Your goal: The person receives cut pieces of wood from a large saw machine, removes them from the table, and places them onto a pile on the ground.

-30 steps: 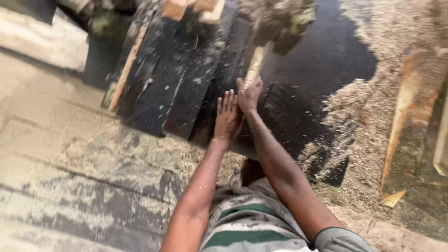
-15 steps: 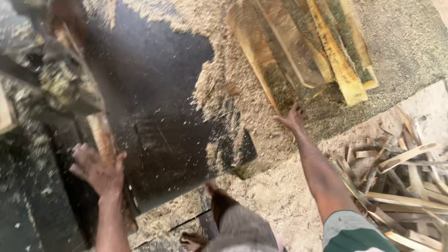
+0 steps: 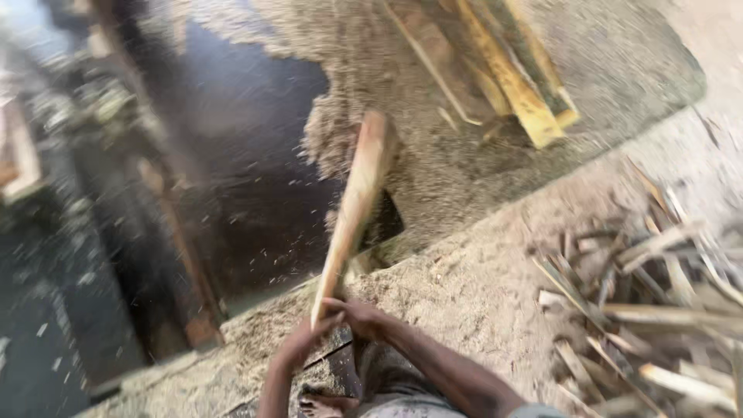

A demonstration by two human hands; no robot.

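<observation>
Both hands are wrapped around the bottom end of a long wooden plank [image 3: 354, 209], left hand [image 3: 303, 338] and right hand [image 3: 362, 317] touching each other, with the plank sticking up and away over the sawdust [image 3: 464, 255]. It's blurry, so the exact grip is a guess. Half a second ago the hands were spread far apart (the right one near the stacked boards [image 3: 503, 70]).

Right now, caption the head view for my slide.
Both hands, left hand and right hand, grip a wooden slat over sawdust.
</observation>
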